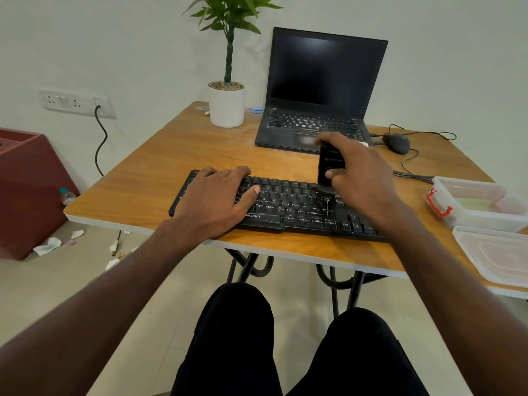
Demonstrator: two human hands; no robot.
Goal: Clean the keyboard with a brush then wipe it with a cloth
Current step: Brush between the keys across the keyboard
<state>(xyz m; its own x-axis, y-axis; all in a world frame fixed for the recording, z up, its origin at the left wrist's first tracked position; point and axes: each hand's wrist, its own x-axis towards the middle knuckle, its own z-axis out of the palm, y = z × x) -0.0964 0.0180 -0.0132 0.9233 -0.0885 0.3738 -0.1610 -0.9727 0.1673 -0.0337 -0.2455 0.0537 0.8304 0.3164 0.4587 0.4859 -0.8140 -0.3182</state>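
I see the keyboard (pixel 285 207) lying near the counter (pixel 160 155) front edge. My left hand (pixel 217 201) rests flat on its left end, fingers relaxed. My right hand (pixel 363 178) grips the black brush (pixel 330 167) upright (bristles blurred) on the keys right of centre.

Head camera looks forward and down, close over the table (pixel 148 155).

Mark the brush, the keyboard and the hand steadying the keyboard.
brush (pixel 331 164): head view, on its black handle body below the fingers.
keyboard (pixel 297 204): head view, on the key rows between the hands.
left hand (pixel 217 195): head view, on the back of the hand.
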